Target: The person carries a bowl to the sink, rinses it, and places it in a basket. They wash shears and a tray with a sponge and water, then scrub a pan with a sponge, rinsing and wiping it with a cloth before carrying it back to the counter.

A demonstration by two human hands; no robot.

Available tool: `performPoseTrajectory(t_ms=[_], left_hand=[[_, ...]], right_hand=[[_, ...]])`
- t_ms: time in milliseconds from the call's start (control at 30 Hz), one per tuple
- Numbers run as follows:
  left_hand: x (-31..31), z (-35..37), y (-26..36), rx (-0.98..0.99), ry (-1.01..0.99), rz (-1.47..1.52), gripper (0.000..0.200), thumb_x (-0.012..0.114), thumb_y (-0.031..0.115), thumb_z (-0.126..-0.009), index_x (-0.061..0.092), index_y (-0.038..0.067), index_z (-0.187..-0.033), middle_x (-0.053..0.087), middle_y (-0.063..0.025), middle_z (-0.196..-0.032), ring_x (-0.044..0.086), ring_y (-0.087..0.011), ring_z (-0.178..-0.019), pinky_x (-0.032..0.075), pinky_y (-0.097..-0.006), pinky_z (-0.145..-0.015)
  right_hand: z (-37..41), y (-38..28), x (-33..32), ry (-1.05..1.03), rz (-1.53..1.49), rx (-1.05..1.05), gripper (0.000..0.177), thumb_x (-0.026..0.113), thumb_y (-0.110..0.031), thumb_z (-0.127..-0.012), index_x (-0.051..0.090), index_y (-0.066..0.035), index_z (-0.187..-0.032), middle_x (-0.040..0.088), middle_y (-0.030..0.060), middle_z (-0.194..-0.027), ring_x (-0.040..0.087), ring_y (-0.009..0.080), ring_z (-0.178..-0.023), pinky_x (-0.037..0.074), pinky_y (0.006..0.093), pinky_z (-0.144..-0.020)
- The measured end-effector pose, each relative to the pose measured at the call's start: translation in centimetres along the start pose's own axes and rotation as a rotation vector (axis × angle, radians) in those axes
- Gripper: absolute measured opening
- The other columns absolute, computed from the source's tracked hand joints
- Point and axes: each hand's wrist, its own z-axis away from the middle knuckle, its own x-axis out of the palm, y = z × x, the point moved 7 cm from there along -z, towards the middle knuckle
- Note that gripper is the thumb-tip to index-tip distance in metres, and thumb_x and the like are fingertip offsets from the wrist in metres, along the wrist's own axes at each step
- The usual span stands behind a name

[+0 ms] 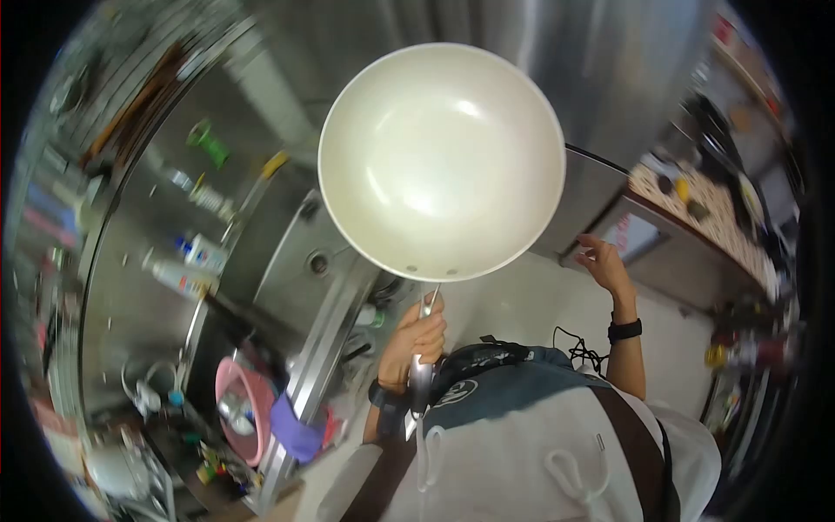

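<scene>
A large round frying pan (444,165) with a cream-white inside hangs in the air in front of me, its bowl facing the camera. Two rivets show near the handle end. My left hand (414,341) is wrapped around the pan's metal handle (422,378), which points down toward my body. To the right and below the pan, my right hand (604,263) is raised with its fingers loosely bent and apart, touching nothing that I can see. A dark band sits on each wrist.
On the left is a steel sink (300,252) with bottles (178,274) on its ledge and a pink basin (239,413) beside a purple cloth (296,429). At right stands a low cabinet (696,252) with items on top. A black cable (583,350) lies on the floor.
</scene>
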Motion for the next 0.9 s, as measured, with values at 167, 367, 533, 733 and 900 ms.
performPoseTrajectory(t_ms=[167,367,533,733,900], left_hand=[[1.9,-7.1,-11.3,-0.314,-0.229,0.153,0.008,0.034,0.018,-0.096,0.04,0.015,-0.093,0.031,0.0039,-0.05,0.027,-0.0052,-0.034,0.022,-0.0209,-0.03],[10.1,-17.9,-24.6,-0.745,-0.423,0.415,0.011,0.03,0.019,-0.097,0.039,0.012,-0.096,0.033,0.001,-0.053,0.031,-0.0073,-0.037,0.025,-0.0214,-0.031],[17.4,-26.2,-34.1,-1.109,-0.344,0.466,0.012,0.028,0.015,-0.096,0.036,0.008,-0.09,0.032,0.0006,-0.053,0.031,-0.0078,-0.038,0.025,-0.0207,-0.032],[23.4,-37.0,-45.8,-1.464,-0.287,0.365,0.014,0.029,0.013,-0.096,0.036,0.007,-0.085,0.03,0.0021,-0.053,0.029,-0.0063,-0.037,0.025,-0.0211,-0.032],[28.6,-46.1,-54.3,-1.624,-0.282,0.2,0.026,0.031,0.017,-0.096,0.039,0.009,-0.073,0.03,0.0032,-0.05,0.028,-0.0057,-0.036,0.024,-0.0213,-0.032]], right_hand=[[12.8,14.3,-10.2,0.225,-0.002,0.245,0.043,0.067,-0.017,-0.073,0.055,0.0,-0.111,0.062,0.0202,-0.099,0.063,0.0276,-0.082,0.049,0.0351,-0.072],[26.8,29.2,-19.3,0.456,0.088,0.527,0.041,0.067,-0.018,-0.073,0.057,-0.001,-0.109,0.063,0.0184,-0.097,0.062,0.0299,-0.083,0.049,0.0359,-0.074],[35.7,34.8,-20.0,0.574,-0.007,0.757,0.041,0.067,-0.019,-0.073,0.057,-0.002,-0.109,0.063,0.0178,-0.098,0.062,0.0304,-0.085,0.049,0.0362,-0.074],[42.0,39.2,-19.9,0.661,-0.298,1.037,0.044,0.067,-0.022,-0.074,0.055,-0.002,-0.112,0.061,0.0213,-0.097,0.061,0.0318,-0.087,0.048,0.0365,-0.077],[43.7,46.5,-24.4,0.775,-0.244,1.182,0.043,0.066,-0.021,-0.073,0.056,-0.002,-0.11,0.062,0.0204,-0.097,0.062,0.0306,-0.084,0.048,0.0361,-0.073]])
